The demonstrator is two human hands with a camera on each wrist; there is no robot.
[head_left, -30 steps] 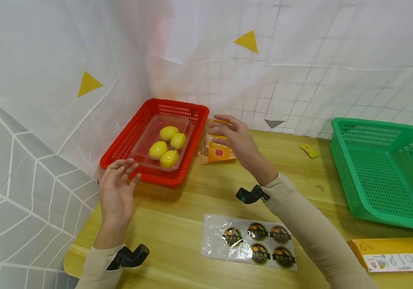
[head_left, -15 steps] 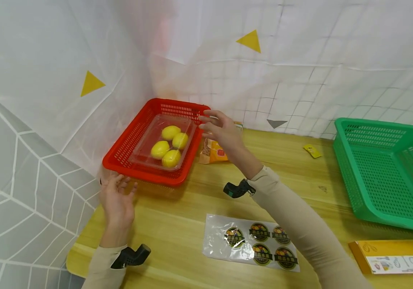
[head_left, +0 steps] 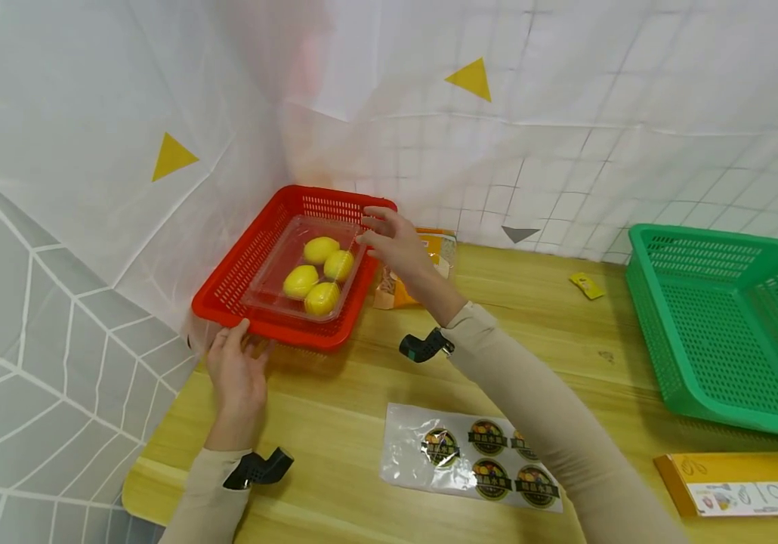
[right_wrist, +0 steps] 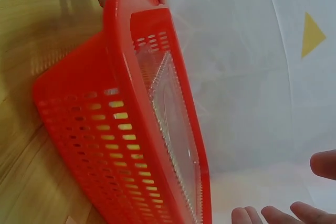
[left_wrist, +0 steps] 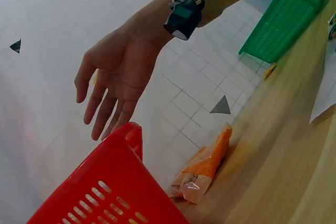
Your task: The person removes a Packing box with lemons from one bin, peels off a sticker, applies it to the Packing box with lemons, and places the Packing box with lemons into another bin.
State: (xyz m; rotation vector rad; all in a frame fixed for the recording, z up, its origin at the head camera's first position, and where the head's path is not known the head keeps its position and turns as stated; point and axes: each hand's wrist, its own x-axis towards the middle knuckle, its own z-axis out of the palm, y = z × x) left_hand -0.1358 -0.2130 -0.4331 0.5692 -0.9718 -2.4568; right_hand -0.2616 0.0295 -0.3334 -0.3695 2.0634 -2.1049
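The left hand (head_left: 239, 378) had its fingertips at the near left corner of the red basket (head_left: 294, 333), touching the rim; whether they had closed round it, I could not tell. The right hand (head_left: 396, 245), fingers loosely spread, grasped nothing and hung by the far right corner, beside the orange packet (head_left: 445, 245). Between the two hands, inside the basket, lay the clear box (head_left: 280, 261) with four lemons (head_left: 301, 281), apart from the left fingers.
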